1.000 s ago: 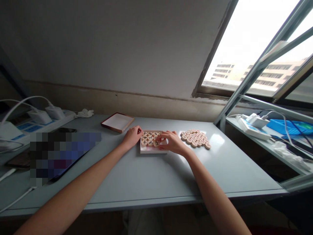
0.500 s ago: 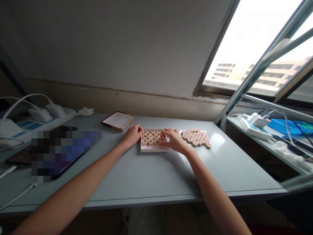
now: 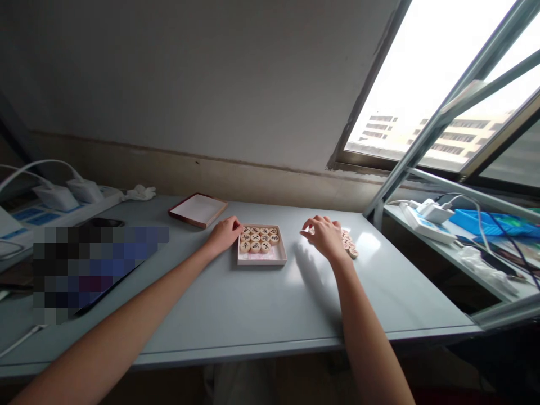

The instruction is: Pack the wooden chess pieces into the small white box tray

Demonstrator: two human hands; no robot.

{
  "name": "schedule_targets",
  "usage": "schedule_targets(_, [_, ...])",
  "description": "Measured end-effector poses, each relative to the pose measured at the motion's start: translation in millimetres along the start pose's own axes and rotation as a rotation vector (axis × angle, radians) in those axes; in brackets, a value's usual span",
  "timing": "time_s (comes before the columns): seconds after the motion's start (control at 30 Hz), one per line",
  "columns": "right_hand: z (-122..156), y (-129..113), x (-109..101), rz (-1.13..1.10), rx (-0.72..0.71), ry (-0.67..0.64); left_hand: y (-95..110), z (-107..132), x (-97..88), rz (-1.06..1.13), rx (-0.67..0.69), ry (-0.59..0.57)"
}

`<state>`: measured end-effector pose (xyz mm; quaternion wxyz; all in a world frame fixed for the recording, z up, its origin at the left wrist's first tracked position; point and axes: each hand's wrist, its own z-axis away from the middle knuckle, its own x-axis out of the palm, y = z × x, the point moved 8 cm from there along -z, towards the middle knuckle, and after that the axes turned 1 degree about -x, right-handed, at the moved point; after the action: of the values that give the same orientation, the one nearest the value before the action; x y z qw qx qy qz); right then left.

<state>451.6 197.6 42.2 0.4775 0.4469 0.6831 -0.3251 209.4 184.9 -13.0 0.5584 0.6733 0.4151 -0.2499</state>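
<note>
A shallow white box point(image 3: 262, 258) lies on the grey table point(image 3: 253, 304), its far half filled with several round wooden chess pieces point(image 3: 258, 238) with dark markings. My left hand point(image 3: 225, 233) rests curled against the box's left edge, steadying it. To the right of the box, my right hand point(image 3: 325, 236) hovers over a loose pile of wooden pieces point(image 3: 348, 244) with its fingers spread and nothing held. That hand covers most of the pile.
The box's red-rimmed lid point(image 3: 198, 210) lies at the back left. A power strip with white chargers point(image 3: 63, 198) and a dark tablet sit at the far left. A metal shelf point(image 3: 464, 247) with cables and a blue tray stands at right, under an open window.
My right hand has left the box and moved right, over the loose pile. The left hand has stayed at the box's left edge.
</note>
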Motion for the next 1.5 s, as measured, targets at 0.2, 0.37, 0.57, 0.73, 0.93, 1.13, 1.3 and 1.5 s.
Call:
schedule_targets(0.2, [9,23,14,0.196,0.133,-0.206,-2,-1,0.6,0.011,-0.016,-0.01])
schedule_targets(0.37, [10,21,13,0.189,0.138,-0.225,-2,-1,0.3,0.035,-0.019,-0.011])
schedule_targets(0.57, [8,13,18,0.006,0.129,-0.267,-3,0,0.4,0.04,-0.025,-0.015])
schedule_targets(0.73, [5,-4,25,-0.272,0.059,-0.262,-4,-1,0.9,0.045,-0.03,-0.018])
schedule_targets(0.93, [4,-33,10,-0.66,-0.207,-0.178,-5,-1,1.5,0.064,-0.028,-0.024])
schedule_targets(1.13, [9,-56,11,-0.686,-0.333,-0.279,-5,-1,1.2,0.067,-0.025,-0.022])
schedule_targets(1.3, [10,-63,14,-0.582,-0.392,-0.24,-5,0,1.1,0.058,-0.044,-0.026])
schedule_targets(1.5, [11,-63,12,-0.419,-0.364,-0.181,-4,0,0.6,0.052,-0.04,-0.032])
